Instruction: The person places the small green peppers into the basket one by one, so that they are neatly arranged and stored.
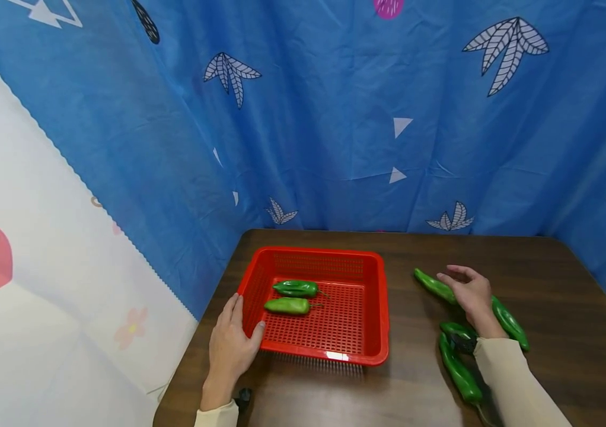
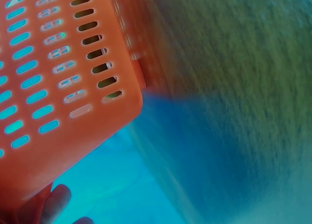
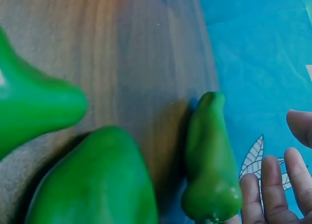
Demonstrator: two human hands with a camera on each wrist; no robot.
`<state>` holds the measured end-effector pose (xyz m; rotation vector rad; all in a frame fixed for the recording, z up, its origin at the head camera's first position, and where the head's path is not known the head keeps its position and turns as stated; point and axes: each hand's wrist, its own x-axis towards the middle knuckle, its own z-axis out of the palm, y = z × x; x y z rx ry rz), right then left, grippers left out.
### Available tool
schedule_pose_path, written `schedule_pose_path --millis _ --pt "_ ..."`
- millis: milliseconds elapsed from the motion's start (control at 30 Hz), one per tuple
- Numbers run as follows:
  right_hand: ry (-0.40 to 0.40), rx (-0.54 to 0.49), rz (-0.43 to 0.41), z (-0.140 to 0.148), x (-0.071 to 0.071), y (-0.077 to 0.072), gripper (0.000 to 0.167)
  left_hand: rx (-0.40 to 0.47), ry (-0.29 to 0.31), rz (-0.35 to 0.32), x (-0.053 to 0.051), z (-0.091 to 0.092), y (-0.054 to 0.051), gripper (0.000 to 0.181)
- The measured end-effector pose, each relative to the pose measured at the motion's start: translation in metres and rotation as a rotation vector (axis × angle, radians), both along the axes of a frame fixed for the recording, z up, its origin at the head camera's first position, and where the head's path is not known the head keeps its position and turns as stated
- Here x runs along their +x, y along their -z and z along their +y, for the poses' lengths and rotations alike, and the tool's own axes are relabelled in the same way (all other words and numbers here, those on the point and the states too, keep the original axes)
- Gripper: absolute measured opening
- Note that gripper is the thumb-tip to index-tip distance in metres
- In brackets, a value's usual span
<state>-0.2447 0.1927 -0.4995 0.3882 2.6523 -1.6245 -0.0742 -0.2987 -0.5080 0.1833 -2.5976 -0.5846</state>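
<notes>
My left hand [image 1: 232,346] rests at the near left corner of a red plastic basket [image 1: 380,314]. Its fingers lie along the outer side and the thumb is at the rim; the left wrist view shows fingertips [image 2: 59,197] beside the slotted wall. Inside the basket lie a dark green pepper [image 1: 296,288] and a lighter green pepper [image 1: 288,306]. My right hand [image 1: 472,298], fingers spread from the thumb, hovers near a long green pepper [image 1: 433,286] on the table and holds nothing. Another green pepper [image 1: 510,325] lies right of the wrist.
More green peppers lie near the right forearm, one of them a long pepper [image 1: 460,370]; the sleeve partly covers this group. The dark wooden table [image 1: 335,397] ends at a blue patterned curtain [image 1: 324,118] behind. A white cloth [image 1: 41,267] hangs on the left.
</notes>
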Motion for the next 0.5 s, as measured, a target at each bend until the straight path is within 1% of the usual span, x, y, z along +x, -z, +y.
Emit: schedule_pose_path --millis 133,267,500 --pt "-0.017 0.003 -0.022 0.001 0.0 0.004 0.066 0.003 0.0 -0.004 0.0 0.0 0.0 0.076" --pt "-0.046 0.036 -0.035 0.002 0.0 0.009 0.066 0.004 0.001 -0.007 0.0 0.001 0.0 0.076" --pt "-0.111 0.078 -0.025 0.0 0.0 0.014 0.068 0.013 0.005 0.002 0.0 0.0 0.0 0.075"
